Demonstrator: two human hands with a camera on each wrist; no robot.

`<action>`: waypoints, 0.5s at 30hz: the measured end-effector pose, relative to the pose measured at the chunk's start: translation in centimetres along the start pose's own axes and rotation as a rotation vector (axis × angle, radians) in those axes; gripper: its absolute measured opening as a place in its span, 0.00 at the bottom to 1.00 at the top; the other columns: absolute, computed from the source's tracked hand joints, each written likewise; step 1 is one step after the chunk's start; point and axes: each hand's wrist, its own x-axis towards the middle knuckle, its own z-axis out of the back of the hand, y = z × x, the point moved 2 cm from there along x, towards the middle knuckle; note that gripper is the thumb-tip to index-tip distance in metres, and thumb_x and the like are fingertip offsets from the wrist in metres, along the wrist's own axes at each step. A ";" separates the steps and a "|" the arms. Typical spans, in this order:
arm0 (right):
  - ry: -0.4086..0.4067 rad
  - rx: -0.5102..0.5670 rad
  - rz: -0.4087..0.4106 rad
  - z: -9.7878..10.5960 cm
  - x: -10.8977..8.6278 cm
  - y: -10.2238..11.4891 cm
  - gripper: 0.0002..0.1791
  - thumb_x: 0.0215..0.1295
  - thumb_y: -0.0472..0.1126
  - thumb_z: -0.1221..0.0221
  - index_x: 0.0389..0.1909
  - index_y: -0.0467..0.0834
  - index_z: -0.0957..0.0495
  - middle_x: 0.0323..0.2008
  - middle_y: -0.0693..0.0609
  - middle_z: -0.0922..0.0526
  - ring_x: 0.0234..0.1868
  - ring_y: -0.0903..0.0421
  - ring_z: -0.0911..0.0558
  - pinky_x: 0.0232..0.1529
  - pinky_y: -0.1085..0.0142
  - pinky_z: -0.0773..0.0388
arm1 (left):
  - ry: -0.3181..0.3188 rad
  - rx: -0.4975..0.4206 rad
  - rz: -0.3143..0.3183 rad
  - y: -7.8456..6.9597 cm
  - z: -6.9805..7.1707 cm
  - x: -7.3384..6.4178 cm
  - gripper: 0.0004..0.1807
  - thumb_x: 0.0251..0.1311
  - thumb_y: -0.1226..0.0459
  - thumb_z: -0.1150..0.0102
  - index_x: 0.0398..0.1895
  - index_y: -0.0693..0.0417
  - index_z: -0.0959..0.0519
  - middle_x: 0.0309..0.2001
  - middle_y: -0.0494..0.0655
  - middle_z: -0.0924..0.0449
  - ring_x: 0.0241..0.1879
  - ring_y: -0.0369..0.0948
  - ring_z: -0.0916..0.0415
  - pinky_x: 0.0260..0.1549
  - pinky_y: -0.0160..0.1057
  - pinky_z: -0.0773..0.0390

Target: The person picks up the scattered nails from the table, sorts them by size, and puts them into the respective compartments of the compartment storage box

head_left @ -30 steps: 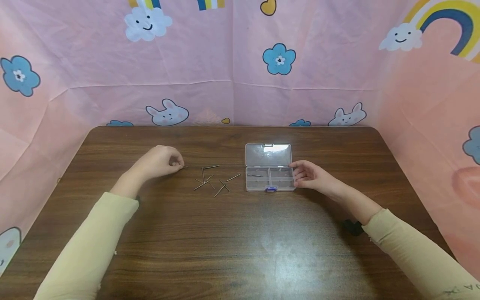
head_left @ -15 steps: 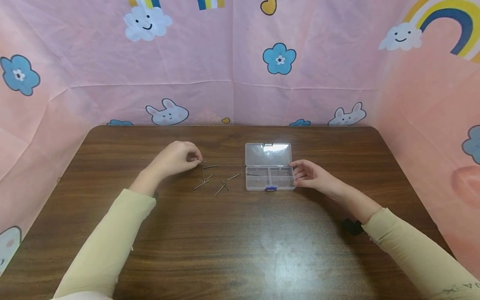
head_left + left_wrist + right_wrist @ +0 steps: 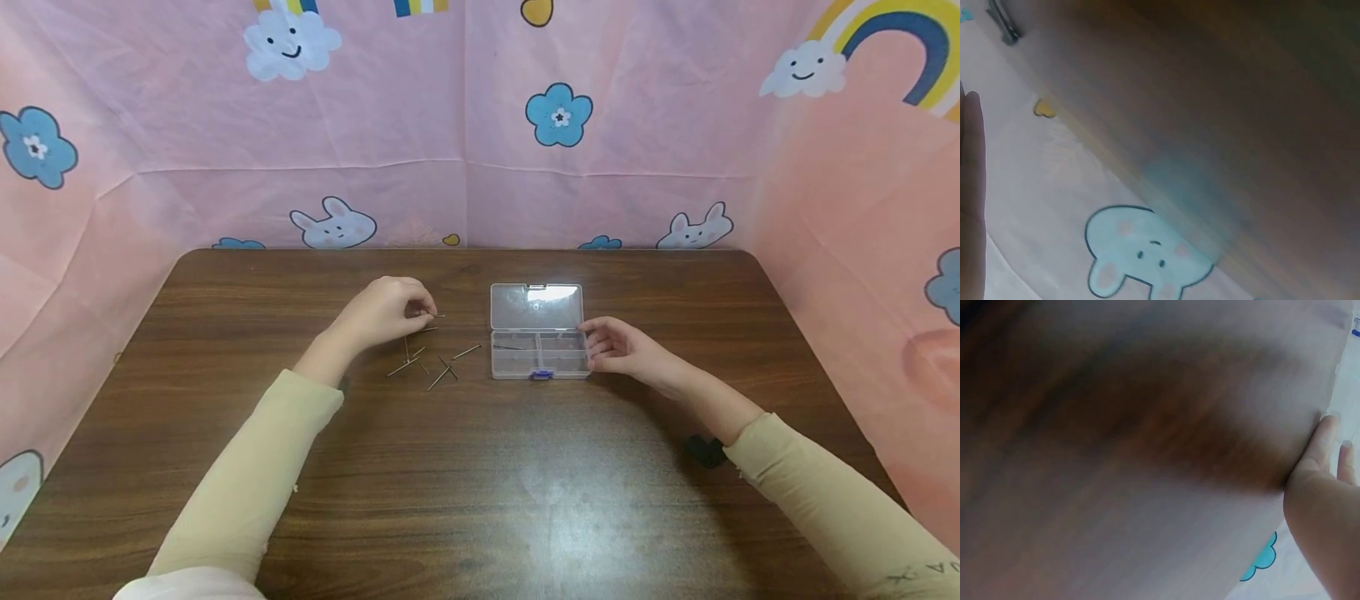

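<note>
My left hand [image 3: 388,312] pinches a small nail [image 3: 441,316] between thumb and fingertips, its end poking out rightward. Below and right of that hand lie several loose metal nails [image 3: 467,352], some crossing each other. A clear plastic box [image 3: 517,376] stands to their right, its lid [image 3: 536,307] swung back and its blue latch [image 3: 542,375] facing me. One nail [image 3: 510,347] lies in its left side. My right hand [image 3: 630,350] grips the box's right end, fingers behind and thumb in front. In the left wrist view, only the hand's edge [image 3: 971,194] shows.
The brown wooden table [image 3: 450,483] reaches back to a pink patterned cloth [image 3: 420,108], which also hangs at both sides. A small dark object [image 3: 705,451] shows beneath the right wrist.
My left hand has moved right with the pinched nail, passing behind the loose nails toward the box. The right hand has stayed at the box's end.
</note>
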 end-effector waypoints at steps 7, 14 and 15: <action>-0.004 -0.003 -0.011 0.0 0.0 0.1 0.31 0.72 0.24 0.42 0.73 0.27 0.39 0.53 0.37 0.27 0.50 0.60 0.20 0.54 0.76 0.19 | -0.002 -0.022 -0.025 -1.4 -0.6 1.0 0.03 0.64 0.70 0.31 0.37 0.56 0.11 0.39 0.47 0.11 0.37 0.42 0.16 0.43 0.43 0.14; -0.007 -0.006 -0.012 0.0 0.0 0.0 0.31 0.72 0.25 0.41 0.73 0.28 0.38 0.53 0.37 0.27 0.50 0.59 0.20 0.54 0.76 0.19 | 0.003 -0.013 -0.058 -2.7 -1.3 2.0 0.03 0.64 0.71 0.32 0.37 0.55 0.11 0.38 0.46 0.11 0.37 0.41 0.17 0.42 0.42 0.15; -0.007 -0.006 -0.010 0.0 0.0 0.0 0.31 0.72 0.25 0.41 0.73 0.28 0.38 0.53 0.37 0.27 0.50 0.59 0.20 0.55 0.76 0.19 | 0.004 -0.010 -0.062 -3.0 -1.4 2.1 0.03 0.64 0.71 0.32 0.37 0.55 0.11 0.38 0.46 0.11 0.37 0.41 0.18 0.42 0.41 0.15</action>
